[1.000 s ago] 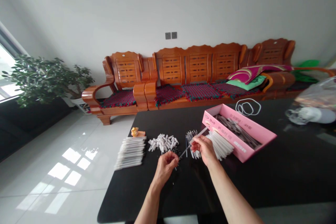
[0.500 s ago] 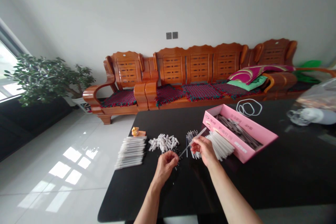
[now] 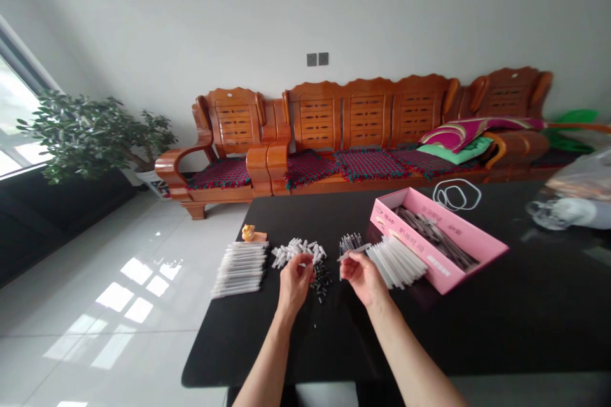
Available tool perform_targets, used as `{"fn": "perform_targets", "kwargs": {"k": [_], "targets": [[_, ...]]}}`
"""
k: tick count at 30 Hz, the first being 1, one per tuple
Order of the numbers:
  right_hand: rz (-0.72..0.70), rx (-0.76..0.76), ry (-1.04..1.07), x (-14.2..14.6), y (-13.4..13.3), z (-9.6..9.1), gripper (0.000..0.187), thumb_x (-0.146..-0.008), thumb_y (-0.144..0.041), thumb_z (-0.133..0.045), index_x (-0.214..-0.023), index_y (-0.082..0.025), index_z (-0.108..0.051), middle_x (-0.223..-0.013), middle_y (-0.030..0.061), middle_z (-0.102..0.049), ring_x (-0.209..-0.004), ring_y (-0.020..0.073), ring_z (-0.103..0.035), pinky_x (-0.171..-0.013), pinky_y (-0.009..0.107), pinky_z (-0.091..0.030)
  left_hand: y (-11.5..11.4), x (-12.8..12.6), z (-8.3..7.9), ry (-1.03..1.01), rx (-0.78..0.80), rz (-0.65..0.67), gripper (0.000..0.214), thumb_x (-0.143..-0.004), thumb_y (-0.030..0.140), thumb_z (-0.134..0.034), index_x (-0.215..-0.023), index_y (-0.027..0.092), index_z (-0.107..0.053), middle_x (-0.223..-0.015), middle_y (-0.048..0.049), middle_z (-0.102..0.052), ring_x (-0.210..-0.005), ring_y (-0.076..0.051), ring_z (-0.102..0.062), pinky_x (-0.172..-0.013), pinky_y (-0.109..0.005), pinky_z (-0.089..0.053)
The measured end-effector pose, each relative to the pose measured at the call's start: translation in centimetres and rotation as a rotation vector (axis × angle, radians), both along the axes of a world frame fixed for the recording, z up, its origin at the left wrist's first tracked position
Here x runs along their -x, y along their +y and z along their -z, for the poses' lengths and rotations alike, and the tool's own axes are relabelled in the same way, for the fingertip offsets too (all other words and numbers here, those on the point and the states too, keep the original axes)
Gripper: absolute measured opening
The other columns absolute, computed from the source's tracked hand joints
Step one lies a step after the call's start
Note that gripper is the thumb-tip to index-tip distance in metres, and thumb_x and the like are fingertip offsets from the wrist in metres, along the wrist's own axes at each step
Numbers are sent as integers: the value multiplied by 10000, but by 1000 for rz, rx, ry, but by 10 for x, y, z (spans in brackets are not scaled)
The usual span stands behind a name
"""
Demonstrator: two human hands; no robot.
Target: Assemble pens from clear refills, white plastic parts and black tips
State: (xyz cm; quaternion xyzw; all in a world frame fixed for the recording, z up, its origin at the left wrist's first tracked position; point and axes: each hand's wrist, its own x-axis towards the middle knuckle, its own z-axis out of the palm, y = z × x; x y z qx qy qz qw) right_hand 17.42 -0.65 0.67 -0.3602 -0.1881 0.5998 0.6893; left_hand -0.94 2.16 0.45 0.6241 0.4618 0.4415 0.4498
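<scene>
My right hand (image 3: 363, 276) is closed around a pale pen barrel (image 3: 356, 252), which points up to the right. My left hand (image 3: 294, 283) has its fingers pinched together at the pile of short white caps (image 3: 286, 252); anything between the fingertips is too small to make out. Small black plugs (image 3: 321, 280) lie scattered just right of my left hand. Thin pen refills (image 3: 351, 241) are bunched behind my right hand. A row of white barrels (image 3: 397, 262) lies to the right of it. On the left, assembled-looking pens (image 3: 240, 267) lie side by side.
A pink box (image 3: 442, 270) holding grey barrels stands right of the white barrels. An orange animal figurine (image 3: 252, 233) sits behind the pens. Farther back are a white cord loop (image 3: 457, 194) and a plastic bag (image 3: 582, 181) on the black table (image 3: 344, 350). Behind stands a wooden sofa (image 3: 317, 117).
My left hand has moved away from the barrel's lower end and up to the white caps. The barrel, still in my right hand, has tipped flatter. The view has shifted slightly.
</scene>
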Motion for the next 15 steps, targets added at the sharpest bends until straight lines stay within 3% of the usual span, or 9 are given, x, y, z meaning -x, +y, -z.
{"fn": "perform_targets", "kwargs": {"k": [3,9,15], "targets": [[38,6,59,-11,0,-1,44,-686,-213,-705,-686,-170,-696,-589,22,-705,-494,138,-649,-458,223,-533,0,10,13,231,-41,-67,163,-824,259,-556,-870,179,-690,-620,0,-625,-576,-144,-593,-586,-227,-432],[-44,18,37,-10,-4,4,53,-704,-204,-693,-717,-156,-712,-592,27,-709,-475,143,-643,-434,228,-520,-12,10,35,598,-154,-17,197,-767,75,-596,-852,197,-726,-824,-24,-643,-729,-136,-590,-693,-224,-404],[-68,20,32,-3,-4,12,66,-699,-196,-712,-730,-138,-708,-603,36,-712,-466,154,-646,-407,234,-515,-17,9,37,657,-144,-2,137,-798,105,-614,-840,197,-707,-864,-24,-632,-760,-130,-595,-713,-217,-395]]}}
